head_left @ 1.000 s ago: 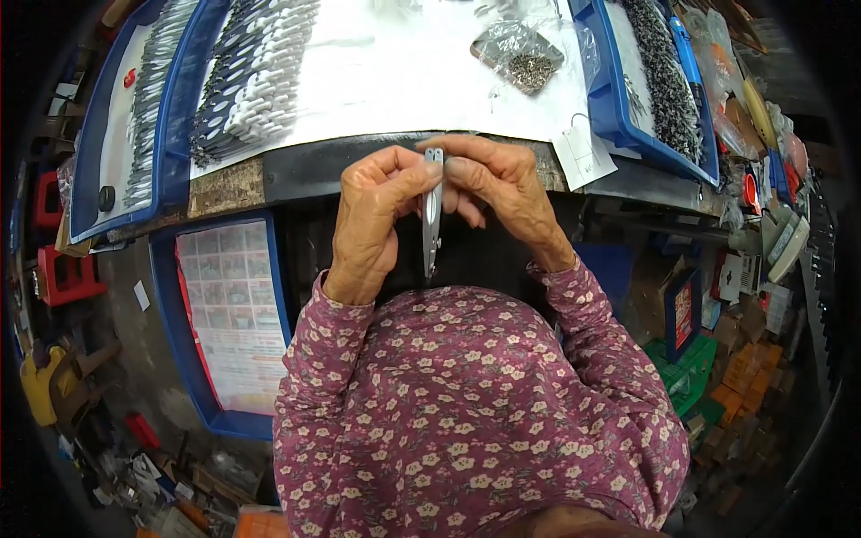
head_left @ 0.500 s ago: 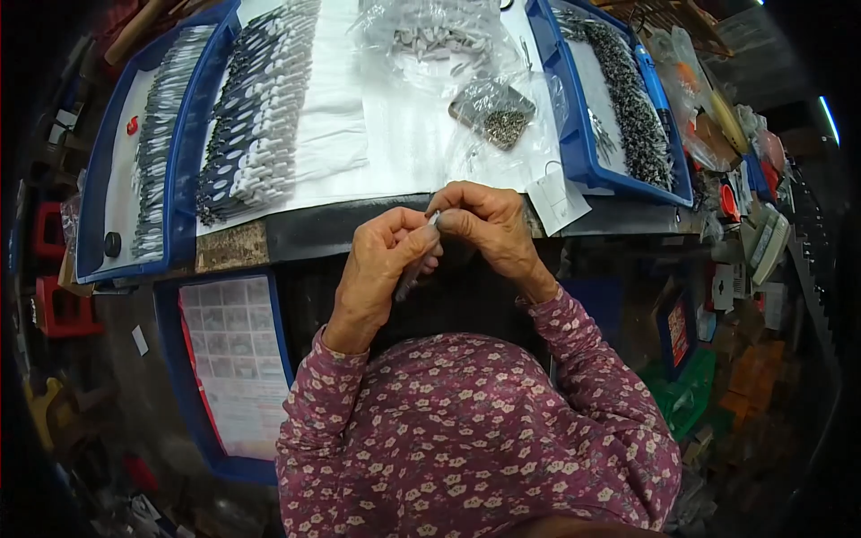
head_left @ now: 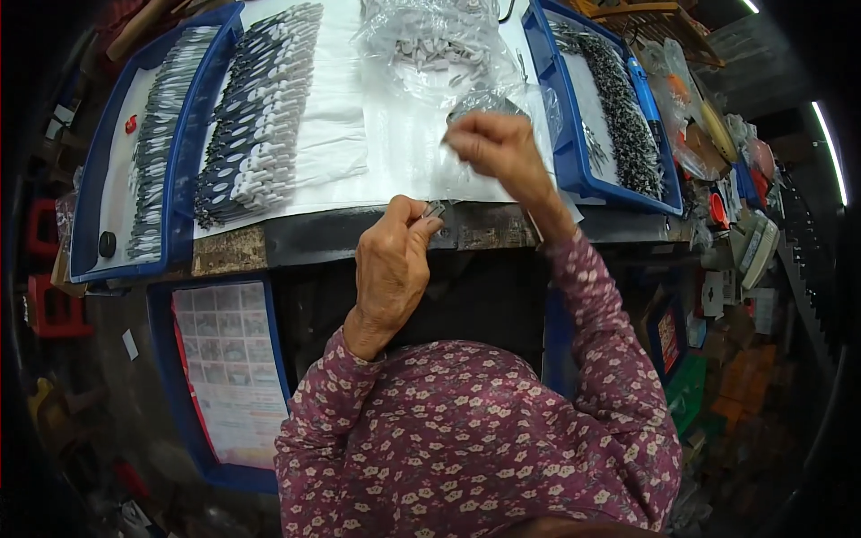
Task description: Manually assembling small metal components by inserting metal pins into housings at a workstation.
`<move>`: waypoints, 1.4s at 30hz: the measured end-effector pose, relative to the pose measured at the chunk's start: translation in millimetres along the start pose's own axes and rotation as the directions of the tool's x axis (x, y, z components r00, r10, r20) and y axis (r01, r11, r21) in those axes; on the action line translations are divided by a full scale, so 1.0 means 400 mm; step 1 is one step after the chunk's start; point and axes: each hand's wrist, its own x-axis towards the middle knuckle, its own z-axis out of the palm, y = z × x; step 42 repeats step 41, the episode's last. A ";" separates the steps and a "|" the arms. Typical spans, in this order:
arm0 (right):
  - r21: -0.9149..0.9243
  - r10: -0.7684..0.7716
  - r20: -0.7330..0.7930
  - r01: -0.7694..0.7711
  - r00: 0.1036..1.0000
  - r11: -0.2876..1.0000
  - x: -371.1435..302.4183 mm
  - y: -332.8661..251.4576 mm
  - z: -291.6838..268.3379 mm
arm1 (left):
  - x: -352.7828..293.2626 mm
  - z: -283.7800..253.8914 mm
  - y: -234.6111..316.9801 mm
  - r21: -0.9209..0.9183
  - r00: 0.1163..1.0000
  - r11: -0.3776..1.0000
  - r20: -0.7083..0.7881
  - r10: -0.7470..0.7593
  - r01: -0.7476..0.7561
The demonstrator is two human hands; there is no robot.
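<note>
My left hand (head_left: 392, 264) is raised at the front edge of the table. Its thumb and forefinger pinch a small silvery metal piece (head_left: 434, 210), with most of it hidden by the fingers. My right hand (head_left: 496, 151) is further forward over the white cloth, in front of the clear plastic bag. Its fingers are curled together and a little blurred, so whatever they hold cannot be made out. Under that hand, a dark shallow container (head_left: 489, 104) is mostly covered by the hand and plastic.
Stacked white and dark handled pieces (head_left: 260, 117) lie on the left of the white cloth (head_left: 336, 134). A blue tray (head_left: 184, 170) of slim parts stands beyond them. Another blue tray (head_left: 574, 152) holds dark small parts. A clear bag (head_left: 439, 54) of pale pieces lies between.
My right hand has left my left hand and moved forward and to the right, over the cloth. My left hand has stayed near the table edge with the metal piece.
</note>
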 end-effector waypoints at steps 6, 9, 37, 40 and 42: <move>-0.808 -0.287 -0.041 0.137 0.957 0.573 0.198 0.087 -0.079 | -0.005 0.001 -0.008 0.397 0.961 0.875 0.106 0.255 -0.275; -0.934 -0.261 0.057 0.144 0.964 0.327 0.263 0.138 -0.087 | 0.003 -0.012 -0.001 0.482 0.908 0.770 0.234 0.347 -0.419; -0.080 -0.074 0.108 0.082 0.991 0.993 -0.033 0.006 0.019 | 0.004 -0.007 -0.026 0.515 0.676 0.437 0.552 0.489 -0.737; -0.067 -0.025 0.088 0.031 0.996 0.997 -0.079 0.007 0.018 | 0.004 -0.002 -0.018 0.413 0.587 0.420 0.618 0.523 -0.808; -0.074 -0.013 0.082 0.019 0.997 0.997 -0.093 0.022 0.014 | 0.006 -0.001 -0.015 0.376 0.562 0.423 0.630 0.536 -0.825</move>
